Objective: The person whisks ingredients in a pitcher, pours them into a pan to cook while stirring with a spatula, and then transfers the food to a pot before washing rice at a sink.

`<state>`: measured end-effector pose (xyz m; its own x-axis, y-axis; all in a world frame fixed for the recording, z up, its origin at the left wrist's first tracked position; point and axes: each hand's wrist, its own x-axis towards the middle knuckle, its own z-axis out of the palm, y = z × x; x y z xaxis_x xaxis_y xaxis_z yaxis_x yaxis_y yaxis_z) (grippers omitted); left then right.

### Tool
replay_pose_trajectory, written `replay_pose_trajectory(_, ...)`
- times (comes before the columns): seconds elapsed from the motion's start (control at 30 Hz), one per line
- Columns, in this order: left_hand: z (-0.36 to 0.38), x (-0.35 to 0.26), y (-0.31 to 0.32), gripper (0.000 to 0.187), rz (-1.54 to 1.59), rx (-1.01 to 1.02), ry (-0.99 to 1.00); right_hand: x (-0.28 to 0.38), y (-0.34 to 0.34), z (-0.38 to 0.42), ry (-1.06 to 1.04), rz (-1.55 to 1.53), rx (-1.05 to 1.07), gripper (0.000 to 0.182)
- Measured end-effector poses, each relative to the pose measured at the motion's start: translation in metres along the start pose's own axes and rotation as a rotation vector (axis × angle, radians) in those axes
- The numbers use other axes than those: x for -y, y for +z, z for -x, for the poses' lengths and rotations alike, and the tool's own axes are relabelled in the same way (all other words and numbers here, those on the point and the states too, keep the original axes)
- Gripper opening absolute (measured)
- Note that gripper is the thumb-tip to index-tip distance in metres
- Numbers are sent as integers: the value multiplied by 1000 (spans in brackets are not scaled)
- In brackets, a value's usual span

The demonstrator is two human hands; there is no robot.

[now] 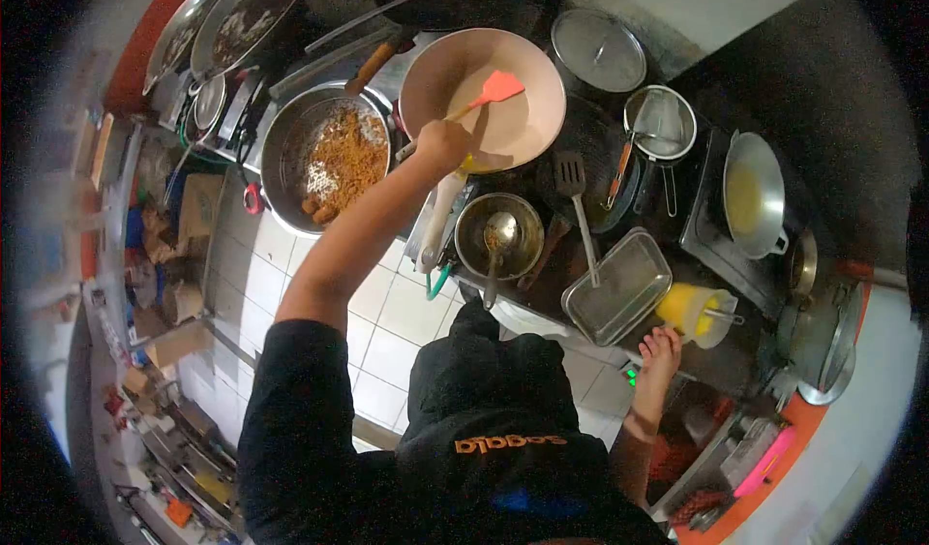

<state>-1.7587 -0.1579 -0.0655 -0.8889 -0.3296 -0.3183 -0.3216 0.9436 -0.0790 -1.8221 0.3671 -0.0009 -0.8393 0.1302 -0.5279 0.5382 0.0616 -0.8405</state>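
Note:
My left hand (443, 148) is closed around the handle of a spatula with a red-orange head (500, 87). The spatula's head lies over the pale inside of a wide pink pan (416, 71). Beneath my left wrist, the pan's light-coloured handle (443, 211) points back toward me. My right hand (660, 351) is by the counter's front edge, fingers apart and loosely bent. Right beside those fingertips stands a translucent jug (714, 327) with yellow contents and a utensil in it.
Left of the pan sits a metal pan (274, 158) of browned crumbly food. Nearer me are a steel bowl (467, 245) with a spoon, a slotted turner (578, 201) and a rectangular wire-mesh basket (619, 288). A strainer (668, 119) and a wok (764, 192) stand to the right.

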Motion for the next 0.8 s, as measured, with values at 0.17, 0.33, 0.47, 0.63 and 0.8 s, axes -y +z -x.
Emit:
replay_pose_trajectory(0.17, -15, -4, -9, 17, -85, -24, 114, -9, -12, 20, 23, -21, -47, 28)
replay_pose_trajectory(0.33, -29, 6, 6, 22, -92, 78, 223, -32, -42, 22, 43, -33, -101, 26)
replay_pose_trajectory(0.47, -42, 17, 17, 22, 62, 129, 146, -48, -50, 21, 61, -77, -93, 29)
replay_pose_trajectory(0.63, -47, 20, 12, 29, -74, 213, 345, -43, -39, 23, 63, -41, -119, 30)
replay_pose_trajectory(0.8, -48, 22, -5, 20, -61, 332, 271, -33, -36, 21, 62, -33, -72, 31)
